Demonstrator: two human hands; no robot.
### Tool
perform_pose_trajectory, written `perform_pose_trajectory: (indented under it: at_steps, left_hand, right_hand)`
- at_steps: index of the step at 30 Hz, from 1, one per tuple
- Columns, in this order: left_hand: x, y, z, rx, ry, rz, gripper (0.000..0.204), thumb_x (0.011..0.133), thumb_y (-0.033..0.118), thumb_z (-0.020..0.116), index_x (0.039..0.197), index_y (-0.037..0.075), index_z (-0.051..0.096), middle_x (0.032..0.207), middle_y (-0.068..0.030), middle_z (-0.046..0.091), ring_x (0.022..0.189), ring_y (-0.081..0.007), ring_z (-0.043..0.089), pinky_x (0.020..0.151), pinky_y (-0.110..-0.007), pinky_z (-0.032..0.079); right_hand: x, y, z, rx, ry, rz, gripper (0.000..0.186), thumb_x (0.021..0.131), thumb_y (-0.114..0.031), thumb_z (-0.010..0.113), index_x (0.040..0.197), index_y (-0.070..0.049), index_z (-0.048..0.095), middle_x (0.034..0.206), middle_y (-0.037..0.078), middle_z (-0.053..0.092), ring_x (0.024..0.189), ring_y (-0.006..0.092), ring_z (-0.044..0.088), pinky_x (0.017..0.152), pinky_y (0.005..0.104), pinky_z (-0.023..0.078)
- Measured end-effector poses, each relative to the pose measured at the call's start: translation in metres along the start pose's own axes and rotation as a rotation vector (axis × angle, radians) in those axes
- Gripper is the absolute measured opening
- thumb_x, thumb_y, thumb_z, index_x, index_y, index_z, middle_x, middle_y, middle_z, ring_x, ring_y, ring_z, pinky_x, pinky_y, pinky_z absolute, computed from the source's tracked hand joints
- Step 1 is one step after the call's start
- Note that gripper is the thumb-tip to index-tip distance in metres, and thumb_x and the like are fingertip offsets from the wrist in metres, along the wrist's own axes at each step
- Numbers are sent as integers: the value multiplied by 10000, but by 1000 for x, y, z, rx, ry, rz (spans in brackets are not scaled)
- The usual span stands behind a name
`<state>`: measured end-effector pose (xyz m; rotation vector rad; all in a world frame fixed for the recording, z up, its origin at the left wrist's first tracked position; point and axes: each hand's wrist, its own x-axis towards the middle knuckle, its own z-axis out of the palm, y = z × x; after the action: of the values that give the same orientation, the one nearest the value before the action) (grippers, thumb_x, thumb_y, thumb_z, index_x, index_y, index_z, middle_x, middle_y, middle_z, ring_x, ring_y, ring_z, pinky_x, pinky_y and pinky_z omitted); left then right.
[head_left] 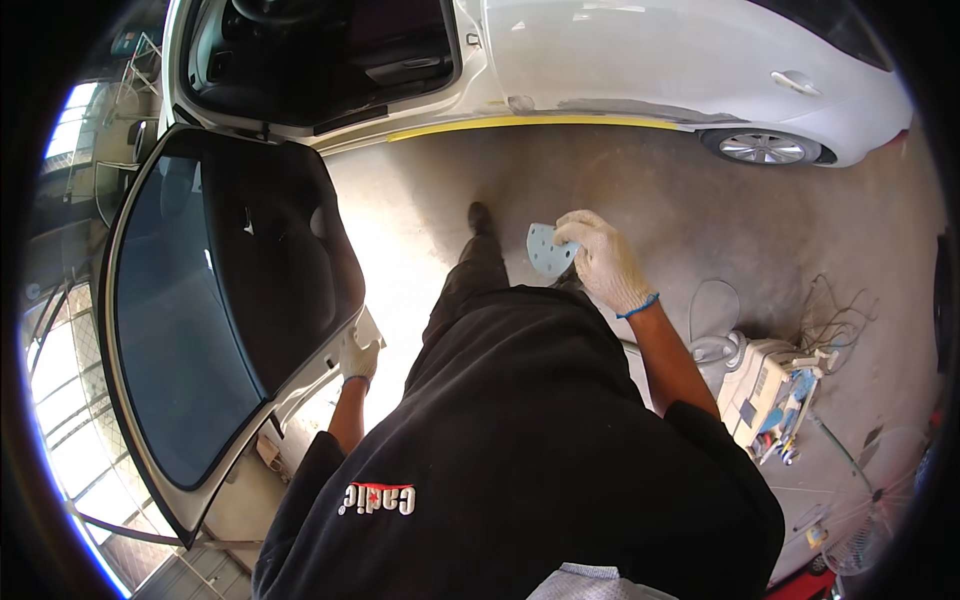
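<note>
My right hand (606, 262), in a white knit glove with a blue cuff, pinches a pale blue sanding disc (551, 250). The disc has punched holes and looks folded into a half round. On the left a car door (345, 250) with a black inner panel and a dark window stands swung out. Against its free edge is my left hand (358, 358), gloved the same way and closed around that edge; its fingertips are partly hidden. Ahead is the silver-white car body (620, 60), with dull grey patches low on its side above a yellow strip (530, 122) along the sill.
The car's rear wheel (765, 147) is at the upper right. To my right, a cream-coloured machine or cart (765, 395) carries small items, with a grey hose (720, 350) and loose cables (835, 320) on the concrete floor. A stand fan (860, 545) is at the lower right.
</note>
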<state>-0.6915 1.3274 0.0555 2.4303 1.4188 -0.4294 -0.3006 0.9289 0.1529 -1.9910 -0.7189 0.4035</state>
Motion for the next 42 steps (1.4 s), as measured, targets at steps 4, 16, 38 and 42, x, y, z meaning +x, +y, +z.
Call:
perform_pose_trajectory:
  at_steps: [4, 16, 38, 42]
  left_hand:
    - [64, 22, -32, 24, -101, 100, 645, 874, 322, 651, 1427, 11, 531, 1450, -264, 536, 1336, -427, 536, 1115, -482, 452]
    - [383, -4, -55, 150, -373, 416, 605, 880, 284, 669, 1393, -19, 570, 1413, -248, 598, 1266, -387, 617, 1106, -461, 472]
    - [480, 420, 216, -340, -966, 637, 346, 1032, 228, 663, 1278, -14, 634, 1077, -39, 648, 994, -113, 592, 885, -261, 511]
    - [577, 480, 315, -375, -592, 766, 426, 979, 143, 715, 1344, -17, 563, 1216, -82, 619, 1029, -134, 600, 899, -278, 523]
  right_hand:
    - [42, -3, 39, 231, 10, -10, 300, 809, 119, 533, 994, -32, 716, 1135, 152, 690, 1047, 329, 680, 911, 393, 546]
    - [233, -35, 227, 230, -5, 510, 225, 899, -130, 675, 1083, -1, 673, 1150, 124, 657, 1047, 249, 641, 918, 363, 519]
    - [292, 325, 366, 1360, 715, 677, 343, 1002, -189, 627, 1275, 15, 656, 1195, 72, 702, 1066, 148, 652, 929, 293, 531]
    - [341, 486, 434, 1122, 606, 681, 361, 999, -169, 577, 1287, 39, 642, 1020, 118, 758, 912, 184, 717, 836, 320, 583]
